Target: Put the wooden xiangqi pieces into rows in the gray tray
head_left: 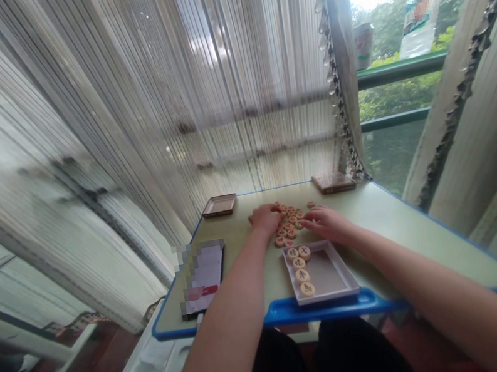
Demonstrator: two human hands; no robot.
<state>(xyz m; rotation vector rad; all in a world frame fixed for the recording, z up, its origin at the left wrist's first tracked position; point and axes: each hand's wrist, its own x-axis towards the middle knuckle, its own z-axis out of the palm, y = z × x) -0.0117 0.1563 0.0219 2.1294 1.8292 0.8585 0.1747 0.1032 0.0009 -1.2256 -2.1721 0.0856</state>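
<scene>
Round wooden xiangqi pieces (291, 233) with red and dark characters lie in a loose heap on the table, between my two hands. My left hand (265, 217) rests at the heap's left side, its fingers reaching over and touching pieces; the fingertips are partly hidden. On the right, my right hand (330, 223) has its fingers stretched and apart, beside the nearest pieces, holding nothing visible. Closer to me is a shallow box (347, 271). Several pieces with dark characters sit inside it, in a column along its left wall with one more at the top.
A tablet or large phone (208, 269) lies on the left of the pale table (422, 252), which has a blue edge. An open shallow lid or tray (219, 205) stands at the back left, a flat brown box (333, 182) at the back right. Striped curtains hang behind.
</scene>
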